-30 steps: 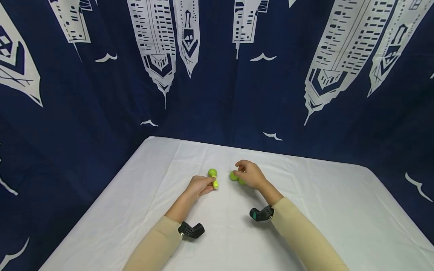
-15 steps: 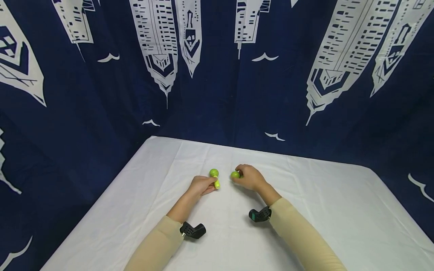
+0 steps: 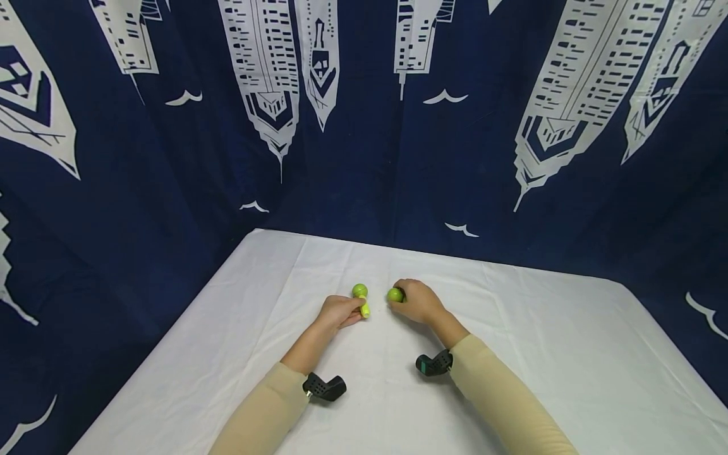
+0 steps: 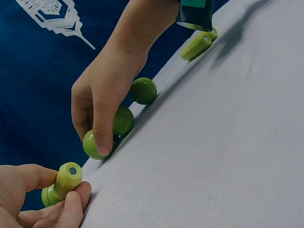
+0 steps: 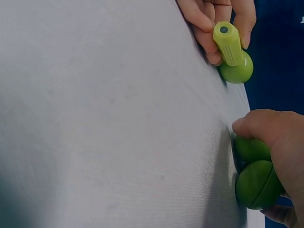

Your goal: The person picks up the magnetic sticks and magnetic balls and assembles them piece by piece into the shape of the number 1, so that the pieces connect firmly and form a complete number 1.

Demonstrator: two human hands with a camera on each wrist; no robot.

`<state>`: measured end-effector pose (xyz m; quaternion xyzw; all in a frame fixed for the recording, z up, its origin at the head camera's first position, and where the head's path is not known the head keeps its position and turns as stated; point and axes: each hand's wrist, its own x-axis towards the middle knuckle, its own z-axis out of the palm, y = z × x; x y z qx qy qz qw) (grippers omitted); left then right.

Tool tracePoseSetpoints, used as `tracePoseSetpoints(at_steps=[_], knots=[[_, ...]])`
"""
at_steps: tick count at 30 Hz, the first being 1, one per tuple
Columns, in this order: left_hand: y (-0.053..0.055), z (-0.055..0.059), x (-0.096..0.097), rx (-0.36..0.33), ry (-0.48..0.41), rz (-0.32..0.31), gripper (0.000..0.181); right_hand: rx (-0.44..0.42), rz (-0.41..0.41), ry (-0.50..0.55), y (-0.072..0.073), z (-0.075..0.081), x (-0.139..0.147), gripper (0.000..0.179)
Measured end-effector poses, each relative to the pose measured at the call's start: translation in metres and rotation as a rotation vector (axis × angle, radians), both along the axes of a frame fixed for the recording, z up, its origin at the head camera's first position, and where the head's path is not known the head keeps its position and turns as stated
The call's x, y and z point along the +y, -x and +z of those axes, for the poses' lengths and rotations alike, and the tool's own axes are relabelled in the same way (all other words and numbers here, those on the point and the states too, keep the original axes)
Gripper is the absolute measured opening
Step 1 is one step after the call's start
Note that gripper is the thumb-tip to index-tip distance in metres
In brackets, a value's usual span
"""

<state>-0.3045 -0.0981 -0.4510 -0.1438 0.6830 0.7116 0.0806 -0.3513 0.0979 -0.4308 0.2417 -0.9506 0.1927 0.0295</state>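
Note:
My left hand (image 3: 337, 311) pinches the lime-yellow handle of a small maraca (image 4: 67, 180), whose round green head points away from me in the head view. To its right, my right hand (image 3: 418, 300) has thumb and fingers round a green ball (image 3: 395, 295) like the maraca's head. Beneath the palm is a second green ball (image 5: 259, 185) with a seam, beside the first. The left wrist view shows another green ball (image 4: 143, 90) behind the right hand. Whether these balls have handles is hidden.
Two lime-yellow handles (image 4: 195, 46) lie beyond the right wrist in the left wrist view; I cannot tell what they join. A white cloth covers the table (image 3: 364, 392), and a dark blue printed curtain (image 3: 364, 170) hangs behind its far edge.
From hovering over the green balls with raised fingers, my right hand has come down and curled round the left one. My left hand keeps its grip on the maraca, nearly still.

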Motion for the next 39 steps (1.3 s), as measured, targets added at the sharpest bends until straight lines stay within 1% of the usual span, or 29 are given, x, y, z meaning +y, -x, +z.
tracePoseSetpoints(at_steps=[5, 10, 17, 26, 32, 39], knots=[[0.002, -0.002, 0.000, -0.002, -0.008, 0.003, 0.035, 0.013, -0.005, 0.019, -0.002, 0.001, -0.001, 0.035], [0.001, -0.002, -0.001, 0.004, -0.009, 0.005, 0.035, 0.061, -0.011, 0.030, -0.006, 0.005, -0.003, 0.035], [-0.001, 0.000, 0.000, -0.001, -0.009, 0.009, 0.035, 0.097, -0.001, 0.040, -0.010, 0.009, 0.000, 0.038], [-0.002, 0.001, -0.001, 0.003, -0.014, 0.002, 0.034, 0.123, 0.004, 0.081, -0.016, 0.011, 0.003, 0.040], [-0.002, 0.001, -0.001, 0.008, -0.024, 0.001, 0.032, 0.171, 0.041, 0.125, -0.024, 0.011, 0.003, 0.039], [-0.003, 0.002, -0.001, 0.012, -0.026, -0.002, 0.032, 0.232, 0.081, 0.175, -0.036, 0.012, -0.001, 0.037]])
